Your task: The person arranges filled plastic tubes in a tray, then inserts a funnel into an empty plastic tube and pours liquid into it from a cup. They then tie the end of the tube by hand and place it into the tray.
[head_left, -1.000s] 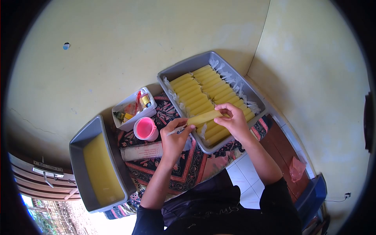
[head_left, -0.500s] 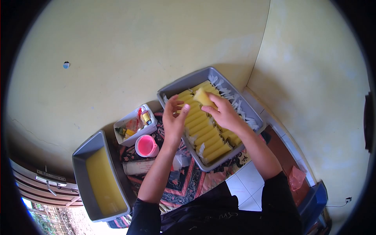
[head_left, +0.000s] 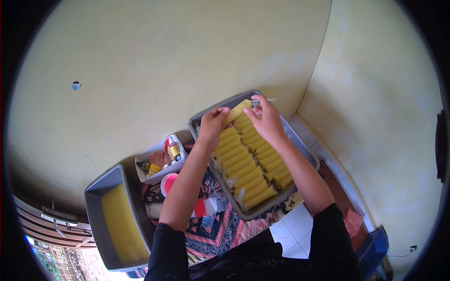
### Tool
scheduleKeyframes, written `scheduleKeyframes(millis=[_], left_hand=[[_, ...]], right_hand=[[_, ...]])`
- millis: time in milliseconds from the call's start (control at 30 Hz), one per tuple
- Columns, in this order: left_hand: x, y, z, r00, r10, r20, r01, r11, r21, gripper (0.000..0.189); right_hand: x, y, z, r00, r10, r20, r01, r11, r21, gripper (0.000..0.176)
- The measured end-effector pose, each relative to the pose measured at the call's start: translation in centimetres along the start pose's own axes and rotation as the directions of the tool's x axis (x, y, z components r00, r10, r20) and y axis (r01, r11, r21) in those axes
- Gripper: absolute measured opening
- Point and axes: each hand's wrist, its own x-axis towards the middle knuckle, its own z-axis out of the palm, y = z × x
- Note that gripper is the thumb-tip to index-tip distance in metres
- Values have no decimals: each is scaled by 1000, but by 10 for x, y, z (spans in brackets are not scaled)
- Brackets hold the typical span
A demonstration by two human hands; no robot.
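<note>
A long plastic packet of yellow liquid (head_left: 238,110) is held slantwise above the far part of a grey tub (head_left: 248,214). My left hand (head_left: 213,126) pinches its lower left end between thumb and fingers. Around the upper right end, where a whitish plastic tail sticks out, are the curled fingers and thumb of my right hand (head_left: 269,123). Beneath, similar yellow packets (head_left: 238,163) lie side by side in two rows inside the tub, their whitish tied ends mostly toward the tub's long walls.
Left stands another grey tub (head_left: 123,169) holding yellow liquid (head_left: 123,225). Between the tubs are a small white bin (head_left: 144,179) with bottles and a pink-lined cup (head_left: 168,182), partly behind my left forearm. Patterned cloth (head_left: 220,229) lies underneath. A wall rises behind.
The packet, earlier bunched in my right hand alone, is now stretched out between both hands. My left hand has moved from open to gripping one end. The view has tilted slightly upward.
</note>
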Motion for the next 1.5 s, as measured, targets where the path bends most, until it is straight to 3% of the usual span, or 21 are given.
scheduleKeyframes(millis=[67,167,300,367,400,433,467,600,667,900,967,1067,1200,1267,1500], left_hand=[[17,-2,-1,991,-118,67,113,991,69,22],[39,-11,1,988,-154,23,147,971,188,26],[69,-33,-12,990,-111,91,84,962,261,34],[85,-46,-21,982,-111,152,29,886,462,43],[87,-47,-21,982,-109,153,27,886,463,43],[85,-48,-20,976,67,209,-200,662,723,43],[83,-49,-19,926,207,315,-368,319,873,44],[79,-53,-13,929,233,288,-349,286,892,42],[77,-55,-10,942,215,258,-301,201,932,34],[65,-47,-3,938,239,252,-277,74,958,28],[68,-49,-9,932,216,292,-285,-61,956,23],[65,-50,-9,952,153,267,-251,-117,961,14],[64,-50,-4,940,181,291,-262,-165,951,16],[61,-47,-1,959,102,265,-236,-233,943,20],[57,-51,-1,940,112,323,-278,-299,913,22]], right_hand=[[19,28,15,995,88,51,-93,991,101,31],[46,73,36,989,42,140,-72,973,219,26],[58,91,49,971,96,220,-158,946,284,22],[62,109,61,966,136,221,-189,952,240,19],[64,121,68,966,134,220,-187,953,240,19],[66,130,73,977,108,184,-149,963,223,19],[68,139,79,985,82,149,-112,972,205,20],[61,130,76,989,129,73,-138,983,121,17],[58,138,82,993,94,75,-96,995,21,17],[54,143,82,998,33,60,-30,998,-52,18],[51,140,81,998,-14,68,16,999,-38,20],[48,136,79,993,-24,114,33,996,-83,22],[45,121,72,987,17,161,9,988,-157,26],[45,118,70,962,100,253,-55,982,-178,30],[43,122,71,970,7,241,32,987,-156,33]])
